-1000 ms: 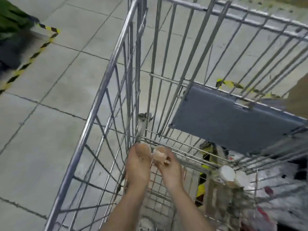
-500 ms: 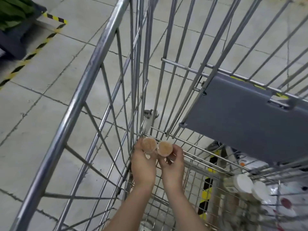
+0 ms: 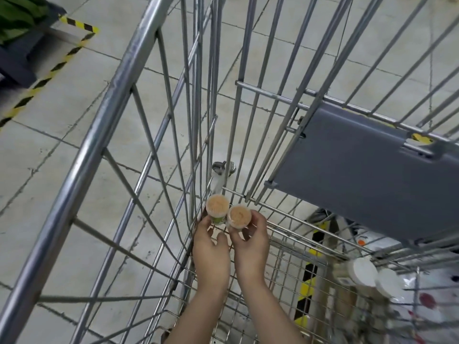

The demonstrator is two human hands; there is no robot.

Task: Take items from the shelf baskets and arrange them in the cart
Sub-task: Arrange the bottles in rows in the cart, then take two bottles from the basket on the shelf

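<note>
Head view: left hand (image 3: 211,254) and right hand (image 3: 250,247) each pinch a small cup (image 3: 217,206), (image 3: 239,216) in the cart (image 3: 99,135) corner; probably light, crushable, best held by the sides.

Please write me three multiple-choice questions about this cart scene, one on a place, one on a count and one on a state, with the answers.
1. Where in the cart are the two small round containers?
A. In the far left corner of the basket floor
B. On the grey flap
C. On the tiled floor outside

2. How many white-lidded jars lie at the right of the cart?
A. None
B. Two
C. Five

3. What is the right hand doing?
A. Hanging idle
B. Gripping the cart rim
C. Holding a container

Answers:
1 A: the left container and right container sit by the corner wires.
2 B: two white lids show side by side.
3 C: the right hand has fingers curled round the right container; the left hand holds the other.
</note>
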